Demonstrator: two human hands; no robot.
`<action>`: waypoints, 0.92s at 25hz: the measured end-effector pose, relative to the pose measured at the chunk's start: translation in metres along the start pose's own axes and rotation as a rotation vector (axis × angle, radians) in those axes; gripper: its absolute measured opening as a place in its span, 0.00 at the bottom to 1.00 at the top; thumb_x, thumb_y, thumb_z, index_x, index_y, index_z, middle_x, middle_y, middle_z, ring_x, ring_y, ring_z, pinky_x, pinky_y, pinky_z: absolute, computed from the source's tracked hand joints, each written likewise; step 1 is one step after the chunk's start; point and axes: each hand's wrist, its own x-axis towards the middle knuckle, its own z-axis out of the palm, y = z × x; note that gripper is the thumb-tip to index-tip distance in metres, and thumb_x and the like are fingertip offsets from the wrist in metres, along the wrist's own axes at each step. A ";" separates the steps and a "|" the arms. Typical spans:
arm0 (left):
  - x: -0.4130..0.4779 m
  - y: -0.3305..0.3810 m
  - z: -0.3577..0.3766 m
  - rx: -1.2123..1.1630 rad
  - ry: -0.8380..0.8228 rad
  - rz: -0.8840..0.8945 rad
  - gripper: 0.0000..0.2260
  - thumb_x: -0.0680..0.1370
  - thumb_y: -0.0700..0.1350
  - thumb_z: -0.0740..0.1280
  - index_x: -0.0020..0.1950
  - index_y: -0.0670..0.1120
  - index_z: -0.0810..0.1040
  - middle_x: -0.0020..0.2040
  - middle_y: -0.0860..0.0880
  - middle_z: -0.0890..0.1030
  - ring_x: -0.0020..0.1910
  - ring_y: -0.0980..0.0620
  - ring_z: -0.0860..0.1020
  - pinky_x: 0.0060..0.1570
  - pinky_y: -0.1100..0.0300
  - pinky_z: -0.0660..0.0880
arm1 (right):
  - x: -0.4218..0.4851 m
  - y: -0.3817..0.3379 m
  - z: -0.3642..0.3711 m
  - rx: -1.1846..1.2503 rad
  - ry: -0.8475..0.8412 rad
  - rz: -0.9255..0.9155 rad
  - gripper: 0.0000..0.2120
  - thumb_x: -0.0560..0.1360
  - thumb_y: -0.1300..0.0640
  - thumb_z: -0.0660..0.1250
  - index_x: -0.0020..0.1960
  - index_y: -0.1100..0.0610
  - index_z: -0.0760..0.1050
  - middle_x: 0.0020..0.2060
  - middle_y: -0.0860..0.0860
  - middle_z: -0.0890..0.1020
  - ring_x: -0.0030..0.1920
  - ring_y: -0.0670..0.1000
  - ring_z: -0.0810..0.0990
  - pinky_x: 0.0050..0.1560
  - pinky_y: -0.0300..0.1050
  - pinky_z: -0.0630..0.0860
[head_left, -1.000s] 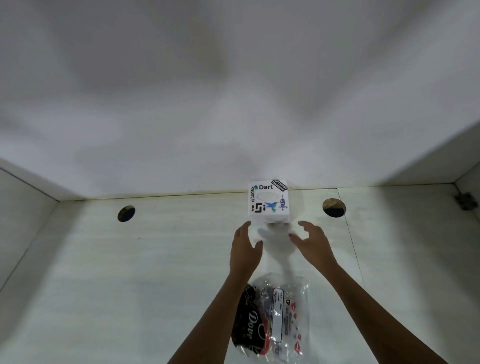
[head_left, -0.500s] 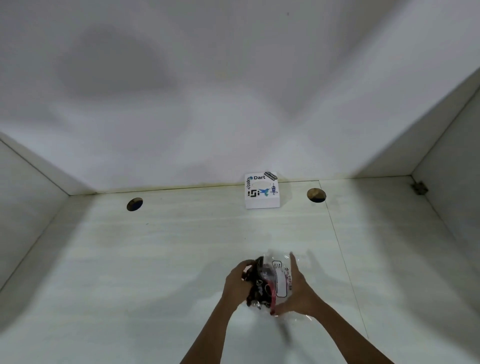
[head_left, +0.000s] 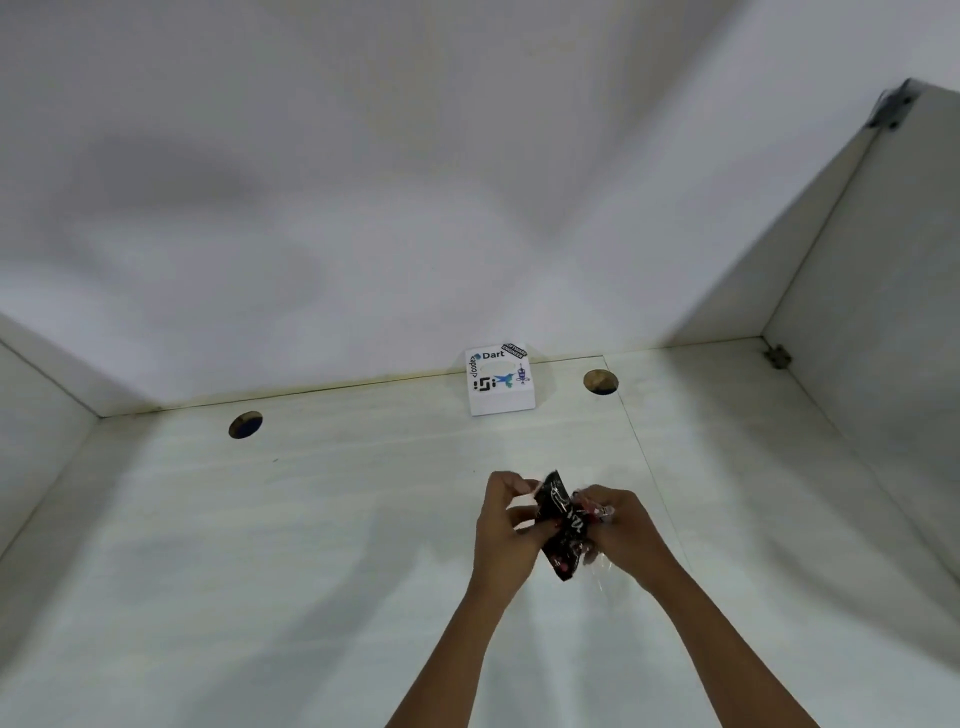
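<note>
A black sachet packet (head_left: 563, 525) with white script, partly wrapped in clear plastic, is held up above the white desk (head_left: 260, 545). My left hand (head_left: 506, 530) grips its left side with curled fingers. My right hand (head_left: 621, 527) grips the right side and the crinkled clear plastic. A white box (head_left: 500, 382) covered in stickers, one reading "Dart", sits at the back of the desk against the wall, well beyond both hands.
Two round cable holes (head_left: 245, 424) (head_left: 600, 382) pierce the desk near the back wall. A side panel (head_left: 883, 338) with metal brackets closes off the right side, and another panel rises at the far left.
My hands drew back from the sticker box, took hold of the plastic-wrapped packet and lifted it off the desk. The view widened as my head pulled back.
</note>
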 end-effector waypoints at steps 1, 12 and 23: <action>-0.006 0.004 0.002 0.081 0.078 0.087 0.18 0.69 0.28 0.66 0.47 0.51 0.72 0.46 0.55 0.76 0.41 0.60 0.79 0.38 0.71 0.74 | -0.011 -0.003 -0.001 0.100 -0.050 -0.018 0.09 0.63 0.68 0.63 0.38 0.57 0.78 0.29 0.55 0.79 0.28 0.54 0.77 0.27 0.42 0.77; -0.154 0.037 0.174 0.089 -0.025 0.170 0.13 0.70 0.32 0.67 0.51 0.45 0.82 0.40 0.52 0.69 0.38 0.63 0.76 0.38 0.75 0.72 | -0.148 0.070 -0.133 0.526 0.414 -0.226 0.13 0.70 0.72 0.65 0.54 0.65 0.77 0.42 0.55 0.84 0.49 0.58 0.80 0.49 0.49 0.78; -0.240 -0.039 0.324 0.280 0.031 0.148 0.09 0.70 0.33 0.66 0.40 0.45 0.83 0.29 0.57 0.71 0.30 0.65 0.73 0.30 0.75 0.66 | -0.281 0.169 -0.235 0.264 0.486 -0.102 0.14 0.70 0.71 0.66 0.43 0.52 0.81 0.36 0.40 0.86 0.39 0.39 0.83 0.38 0.30 0.77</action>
